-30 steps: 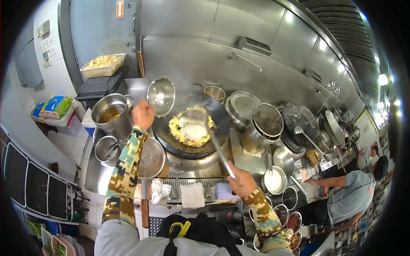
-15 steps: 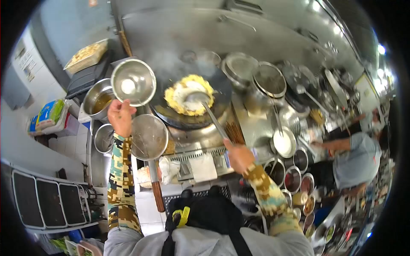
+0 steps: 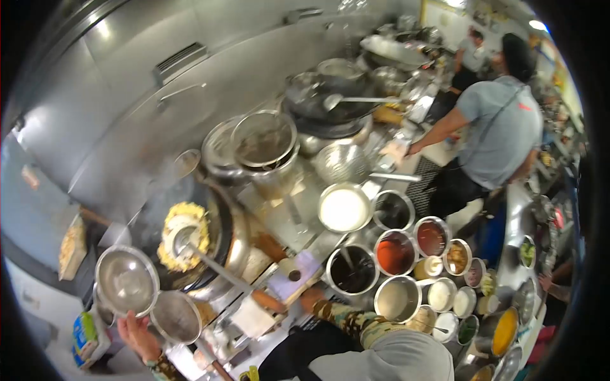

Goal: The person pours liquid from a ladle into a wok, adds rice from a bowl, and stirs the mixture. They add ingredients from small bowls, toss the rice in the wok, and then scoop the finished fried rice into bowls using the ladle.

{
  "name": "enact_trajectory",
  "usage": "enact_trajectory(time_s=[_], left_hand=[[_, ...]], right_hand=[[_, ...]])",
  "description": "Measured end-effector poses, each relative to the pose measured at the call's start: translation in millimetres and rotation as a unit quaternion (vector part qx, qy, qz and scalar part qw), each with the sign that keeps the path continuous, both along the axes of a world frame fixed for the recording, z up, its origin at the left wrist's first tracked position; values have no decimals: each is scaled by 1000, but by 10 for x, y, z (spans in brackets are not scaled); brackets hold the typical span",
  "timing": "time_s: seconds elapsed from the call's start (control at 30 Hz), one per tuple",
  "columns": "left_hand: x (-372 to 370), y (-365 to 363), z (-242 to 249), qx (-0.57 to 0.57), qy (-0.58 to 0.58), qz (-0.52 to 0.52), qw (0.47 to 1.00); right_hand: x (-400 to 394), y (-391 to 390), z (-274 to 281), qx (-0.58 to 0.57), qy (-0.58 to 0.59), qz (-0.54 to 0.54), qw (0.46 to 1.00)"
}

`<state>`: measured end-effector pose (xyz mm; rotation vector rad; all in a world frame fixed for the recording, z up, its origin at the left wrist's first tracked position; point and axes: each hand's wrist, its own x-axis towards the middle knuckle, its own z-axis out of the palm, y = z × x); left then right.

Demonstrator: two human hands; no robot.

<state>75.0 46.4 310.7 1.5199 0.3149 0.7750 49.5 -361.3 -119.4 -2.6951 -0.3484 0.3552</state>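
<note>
i see the left hand (image 3: pixel 138 336), fingers partly curled, holding 1 round silver metal bowl (image 3: pixel 127 279) by its rim, likely keeping it off the round blackened metal wok (image 3: pixel 219 216). in that wok lies yellow-and-white cooked food (image 3: pixel 184 216), touched by a long metal ladle with a wooden grip (image 3: pixel 219 267), angled bodyward, probably for reach. the blurred right hand (image 3: pixel 311 298) is near; i can't tell its opening or hold.

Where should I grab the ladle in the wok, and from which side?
Probably by the brown grip at the end of the ladle, coming from the near right and wrapping around it. The long shaft slants out over the rim of the wok toward the right hand, leaving that end away from the food.
</note>
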Motion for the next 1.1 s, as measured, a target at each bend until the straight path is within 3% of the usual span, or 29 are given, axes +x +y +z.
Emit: enact_trajectory(time_s=[0.1,0.23,0.33,0.4,0.43,0.53,0.57,0.63,0.67,0.73,0.83,0.97,1.07,1.1], left_hand=[[104,-439,217,-59,-14,-20,998],[154,-902,377,5,47,-98,994],[206,-1157,425,-57,39,-199,978],[211,-1063,268,-35,39,-229,972],[202,-1088,231,-91,23,-266,959],[177,-1423,220,-109,38,-308,944],[128,-1559,267,-102,48,-409,906],[158,-1762,109,-122,71,-509,849],[160,-1873,20,-153,86,-548,818],[43,-2219,-88,-130,104,-625,763],[-281,-2722,-375,-154,124,-724,661],[-1086,-3301,-440,-129,169,-799,563],[-1709,-3638,-729,-93,222,-832,499],[-1909,-3753,-846,-56,218,-847,481]], right_hand=[[194,-246,-238,-10,149,-39,988],[279,-407,-259,4,202,-75,977],[190,-425,-185,13,231,-83,969],[-61,-391,-174,35,241,-89,966],[-227,-348,-195,47,247,-95,963],[-838,-243,-281,84,267,-139,950],[-1079,-257,-289,92,273,-169,943],[-1616,-310,-288,105,285,-252,919],[-1933,-395,-227,118,301,-342,882],[-2589,-515,458,146,310,-502,794],[-3752,-404,258,104,197,-624,749],[-4761,-78,816,154,156,-711,668],[-5312,163,1213,251,41,-753,607],[-5521,258,970,325,9,-772,546]])
